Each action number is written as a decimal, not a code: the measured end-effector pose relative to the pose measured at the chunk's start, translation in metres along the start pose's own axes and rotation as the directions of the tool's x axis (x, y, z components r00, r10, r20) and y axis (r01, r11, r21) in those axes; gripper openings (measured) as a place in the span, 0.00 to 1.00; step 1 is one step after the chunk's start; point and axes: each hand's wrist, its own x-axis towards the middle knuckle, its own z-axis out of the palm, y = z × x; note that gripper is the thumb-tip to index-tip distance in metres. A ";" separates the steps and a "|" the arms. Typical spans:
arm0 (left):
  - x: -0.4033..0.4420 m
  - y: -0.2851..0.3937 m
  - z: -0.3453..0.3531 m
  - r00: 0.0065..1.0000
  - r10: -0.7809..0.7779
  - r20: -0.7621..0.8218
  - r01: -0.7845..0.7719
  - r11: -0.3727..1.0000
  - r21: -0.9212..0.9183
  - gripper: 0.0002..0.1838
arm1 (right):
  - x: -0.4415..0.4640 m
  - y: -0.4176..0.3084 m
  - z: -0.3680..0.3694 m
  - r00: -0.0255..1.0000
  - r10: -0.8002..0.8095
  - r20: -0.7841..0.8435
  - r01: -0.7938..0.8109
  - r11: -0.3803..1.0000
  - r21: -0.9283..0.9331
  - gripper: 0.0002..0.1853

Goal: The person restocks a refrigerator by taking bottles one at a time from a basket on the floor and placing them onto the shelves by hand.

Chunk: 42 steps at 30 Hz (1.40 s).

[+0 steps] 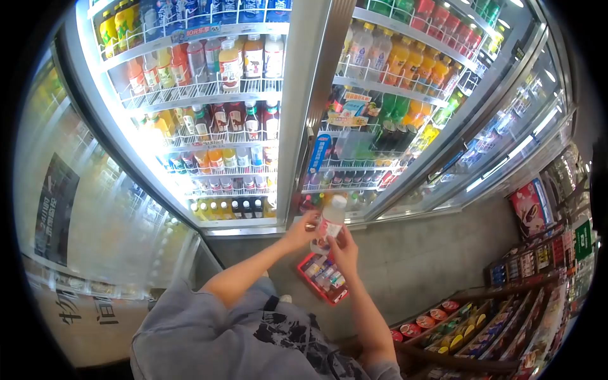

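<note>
A clear plastic bottle (332,216) with a white cap and a pink-and-white label is up in front of me, tilted, between both hands. My left hand (301,232) grips it from the left, fingers curled around its side. From the right, my right hand (344,251) has its fingers closed on the lower label. Below the hands, a red basket (302,273) on the floor contains several small packaged goods. In front of me stands the lit drinks fridge (253,223), its shelves lined with bottles.
At my left, a glass fridge door (101,209) is swung open. A closed glass door (373,136) covers the neighbouring drinks section. Snack shelves (475,361) with packets and round tubs run along the lower right. Grey floor (405,259) stretches between fridge and shelves.
</note>
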 end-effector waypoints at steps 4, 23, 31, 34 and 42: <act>0.007 0.036 -0.033 0.996 0.041 -0.075 -0.043 0.999 -0.026 0.35 | 0.026 -0.038 0.027 0.990 -0.132 0.047 0.138 0.980 -0.142 0.32; 0.024 0.213 -0.197 0.861 0.363 -0.357 -0.375 0.926 0.039 0.36 | 0.123 -0.220 0.192 0.852 -0.448 0.271 0.478 0.877 -0.054 0.36; 0.065 0.252 -0.285 0.858 0.407 -0.314 -0.304 0.895 0.327 0.34 | 0.198 -0.231 0.273 0.818 -0.554 0.156 0.563 0.826 -0.018 0.37; 0.084 0.275 -0.302 0.852 0.430 -0.297 -0.250 0.835 0.491 0.36 | 0.232 -0.234 0.292 0.734 -0.671 0.104 0.679 0.723 -0.128 0.36; 0.147 0.282 -0.339 0.841 0.478 -0.252 -0.306 0.806 0.507 0.35 | 0.291 -0.246 0.309 0.717 -0.682 0.145 0.669 0.616 -0.417 0.36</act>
